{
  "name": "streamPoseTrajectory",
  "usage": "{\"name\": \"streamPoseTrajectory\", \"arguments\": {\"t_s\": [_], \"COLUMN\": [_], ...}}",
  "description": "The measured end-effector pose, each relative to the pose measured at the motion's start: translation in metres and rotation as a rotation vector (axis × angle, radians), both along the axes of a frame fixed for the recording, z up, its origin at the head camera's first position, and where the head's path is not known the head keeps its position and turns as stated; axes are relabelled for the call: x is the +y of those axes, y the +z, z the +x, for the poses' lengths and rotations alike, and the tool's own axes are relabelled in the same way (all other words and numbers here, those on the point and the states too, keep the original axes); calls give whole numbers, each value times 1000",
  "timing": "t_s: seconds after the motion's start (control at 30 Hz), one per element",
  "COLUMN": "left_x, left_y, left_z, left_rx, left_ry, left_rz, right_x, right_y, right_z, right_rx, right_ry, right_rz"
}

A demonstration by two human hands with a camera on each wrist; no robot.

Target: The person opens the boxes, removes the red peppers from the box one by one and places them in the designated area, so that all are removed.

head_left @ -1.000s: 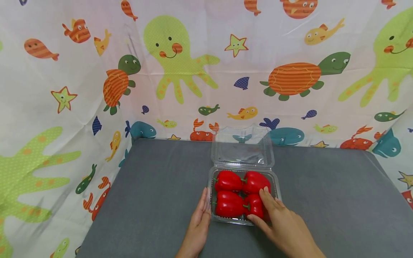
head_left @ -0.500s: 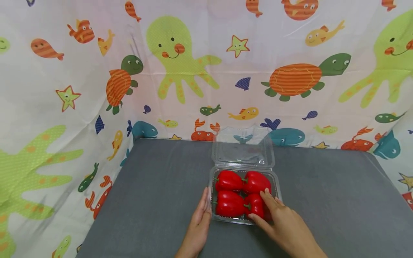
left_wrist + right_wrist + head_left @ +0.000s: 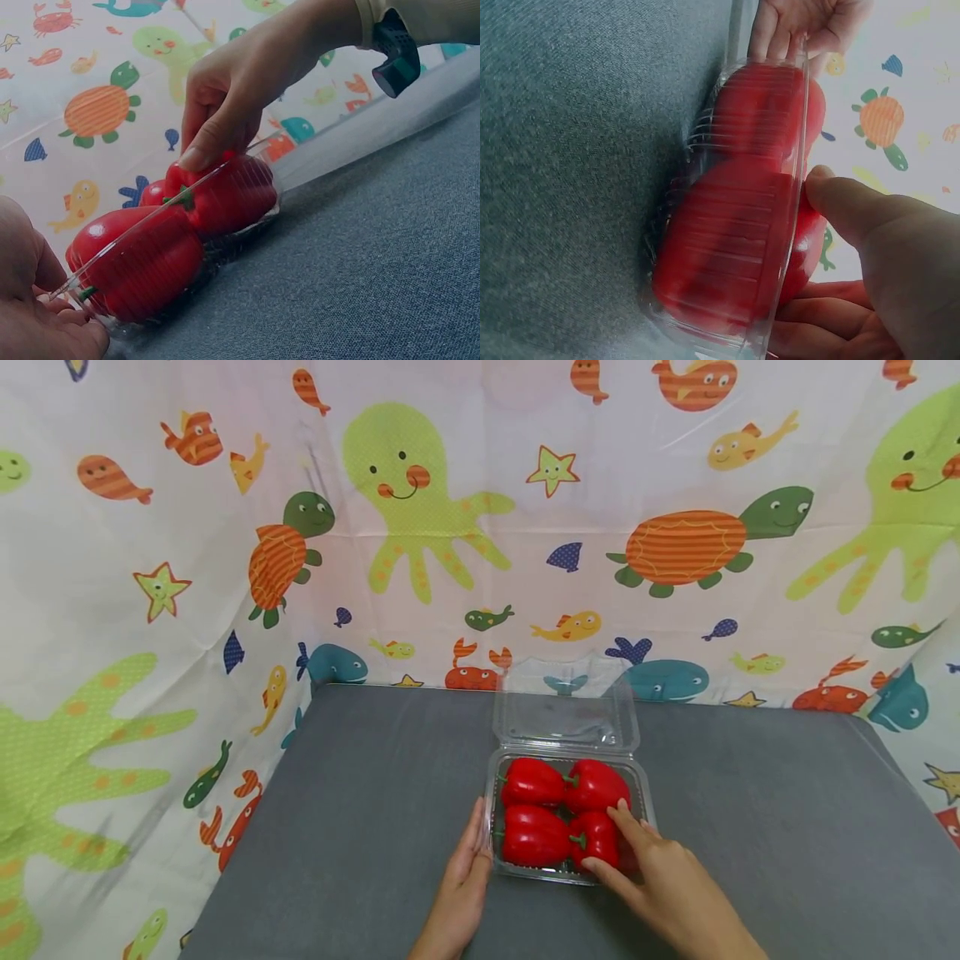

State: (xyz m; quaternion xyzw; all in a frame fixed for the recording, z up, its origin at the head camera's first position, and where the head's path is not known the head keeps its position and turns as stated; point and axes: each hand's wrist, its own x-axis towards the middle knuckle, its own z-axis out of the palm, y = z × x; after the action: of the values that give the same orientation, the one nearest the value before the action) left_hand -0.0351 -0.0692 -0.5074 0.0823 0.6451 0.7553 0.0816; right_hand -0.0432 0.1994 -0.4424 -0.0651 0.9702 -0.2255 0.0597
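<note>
A clear plastic clamshell container (image 3: pixel 651 793), its lid (image 3: pixel 562 718) folded back, holds several red bell peppers (image 3: pixel 534 835) with green stems. In the head view my left hand (image 3: pixel 459 889) lies along the container's left wall, fingers fairly straight and touching it. My right hand (image 3: pixel 671 889) holds the front right bell pepper (image 3: pixel 594 837), thumb at its near side and fingers over its far right. The right wrist view shows the thumb (image 3: pixel 847 202) against that pepper above the rim, with other fingers (image 3: pixel 821 319) reaching inside. Part of the pepper is hidden by the right hand.
A grey cloth-covered table (image 3: pixel 375 793) extends on both sides of the container. Behind and to the left hangs a white curtain (image 3: pixel 465 427) printed with sea animals. The raised lid leans near the curtain at the table's back edge.
My right hand and the front right pepper have shifted very slightly to the right. The left hand stays against the container. The head view has shifted a little.
</note>
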Motion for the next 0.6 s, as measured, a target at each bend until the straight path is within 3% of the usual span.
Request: {"name": "streamPoseTrajectory", "arguments": {"t_s": [0.37,0.6], "left_x": [-1,0], "left_y": [-1,0], "left_z": [-1,1], "left_rx": [-21,-13], "left_ry": [9,6], "left_rz": [-13,10], "right_x": [2,7], "right_y": [7,9], "right_z": [-2,-3], "right_rx": [-60,-25], "right_ry": [-15,7], "right_rz": [-29,-24]}}
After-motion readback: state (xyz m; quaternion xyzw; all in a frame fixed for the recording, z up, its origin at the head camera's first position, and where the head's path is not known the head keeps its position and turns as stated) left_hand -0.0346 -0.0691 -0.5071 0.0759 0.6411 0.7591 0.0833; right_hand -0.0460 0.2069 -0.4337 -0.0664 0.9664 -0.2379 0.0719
